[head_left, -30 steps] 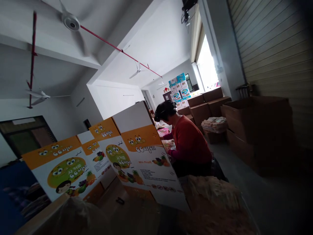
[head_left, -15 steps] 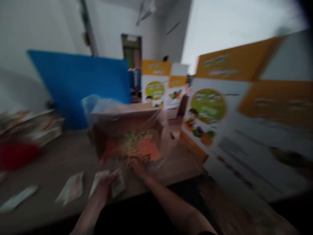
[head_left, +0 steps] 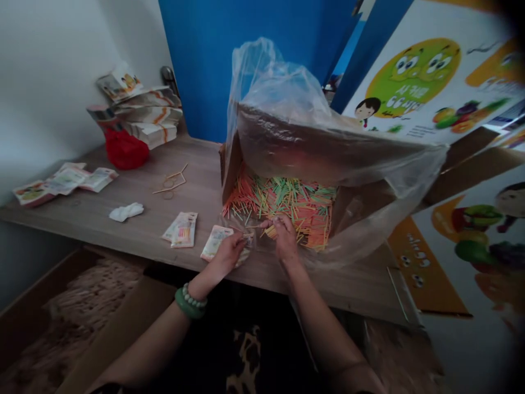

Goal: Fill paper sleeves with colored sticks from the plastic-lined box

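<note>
I see the left hand (head_left: 229,250) pinching a small packet (head_left: 243,257), apparently to steady it, while the right hand (head_left: 284,236) grips thin sticks (head_left: 270,232) at the plastic-lined carton (head_left: 262,139), presumably placed close for easy reach

Left fingers (head_left: 237,242) curled near curled right fingers (head_left: 281,221)

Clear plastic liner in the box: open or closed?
Open: the liner spreads wide, and the colored sticks inside show through its mouth, near the right hand.
</note>
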Tool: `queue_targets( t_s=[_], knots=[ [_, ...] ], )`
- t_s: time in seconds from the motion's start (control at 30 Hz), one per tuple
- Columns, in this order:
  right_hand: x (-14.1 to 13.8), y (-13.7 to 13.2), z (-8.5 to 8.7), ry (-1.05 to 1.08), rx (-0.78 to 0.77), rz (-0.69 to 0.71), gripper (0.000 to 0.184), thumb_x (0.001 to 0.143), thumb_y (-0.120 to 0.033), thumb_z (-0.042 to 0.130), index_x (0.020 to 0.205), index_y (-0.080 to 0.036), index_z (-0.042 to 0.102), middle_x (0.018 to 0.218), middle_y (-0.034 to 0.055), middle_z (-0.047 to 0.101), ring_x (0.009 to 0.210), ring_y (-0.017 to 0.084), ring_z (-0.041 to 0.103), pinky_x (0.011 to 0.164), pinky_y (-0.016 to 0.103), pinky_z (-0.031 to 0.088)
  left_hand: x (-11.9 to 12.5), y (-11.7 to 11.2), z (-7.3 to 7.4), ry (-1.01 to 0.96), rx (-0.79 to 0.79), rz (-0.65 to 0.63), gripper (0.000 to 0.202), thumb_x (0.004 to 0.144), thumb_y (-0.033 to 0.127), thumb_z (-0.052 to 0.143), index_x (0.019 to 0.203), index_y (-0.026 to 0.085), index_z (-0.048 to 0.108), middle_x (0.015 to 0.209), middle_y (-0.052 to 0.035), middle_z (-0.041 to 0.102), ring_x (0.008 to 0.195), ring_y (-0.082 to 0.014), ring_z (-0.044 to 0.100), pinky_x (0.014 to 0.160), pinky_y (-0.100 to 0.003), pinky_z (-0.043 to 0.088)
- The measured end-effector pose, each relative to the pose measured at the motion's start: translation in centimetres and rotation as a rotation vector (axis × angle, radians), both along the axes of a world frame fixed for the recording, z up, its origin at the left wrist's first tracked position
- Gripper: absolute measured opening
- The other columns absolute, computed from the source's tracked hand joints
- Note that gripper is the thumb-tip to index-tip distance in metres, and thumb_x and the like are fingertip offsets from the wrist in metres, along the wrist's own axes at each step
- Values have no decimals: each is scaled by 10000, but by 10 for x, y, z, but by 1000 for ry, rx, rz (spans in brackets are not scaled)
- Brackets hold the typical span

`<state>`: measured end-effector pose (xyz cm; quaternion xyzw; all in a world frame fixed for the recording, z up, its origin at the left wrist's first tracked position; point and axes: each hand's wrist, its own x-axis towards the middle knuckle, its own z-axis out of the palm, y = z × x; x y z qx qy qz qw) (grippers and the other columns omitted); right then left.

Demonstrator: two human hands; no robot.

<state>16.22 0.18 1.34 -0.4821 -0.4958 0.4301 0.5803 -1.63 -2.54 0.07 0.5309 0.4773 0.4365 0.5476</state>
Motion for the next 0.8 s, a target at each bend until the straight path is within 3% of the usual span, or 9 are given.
queue_targets(
  t_s=[0.17,0.37,0.5,0.57,0.67,0.8],
  knots=[
    [-16,-1,15,48,9,43,207,979,-441,459,886,-257,484,778,12,732,801,208,700,876,381,509,-1,-2,-3,8,-112,14,335,727,406,766,598,199,536,574,28,498,582,-139,451,558,-263,355],
    [-16,-11,23,-80,56,59,189,993,-412,452,893,-259,502,824,18,740,841,205,686,898,386,493,-3,0,15,-24,5,12,225,840,383,641,736,184,626,719,-5,589,714,-162,514,690,-288,420],
    [-9,-21,18,-287,57,207,189,957,-391,484,832,-256,531,1058,48,742,994,224,666,898,377,482,-3,3,19,21,67,11,209,881,361,579,770,191,630,741,-2,588,748,-168,523,722,-292,421],
    [-10,-26,14,-355,55,257,184,945,-378,473,824,-257,542,1058,49,719,976,226,654,868,365,481,3,4,17,10,74,49,179,854,349,599,770,194,631,742,0,595,760,-170,538,737,-292,429],
    [-15,-31,7,-439,45,201,185,947,-354,439,845,-258,560,927,47,668,894,227,620,830,356,470,18,2,10,-61,39,93,158,788,336,664,741,193,616,736,4,611,770,-170,556,755,-294,449],
    [-18,-33,-5,-441,9,98,214,962,-375,436,816,-260,541,830,41,598,827,224,571,773,337,446,33,-7,1,-326,-173,107,277,630,285,812,776,194,595,719,32,625,697,-147,567,685,-274,467]
  ],
)
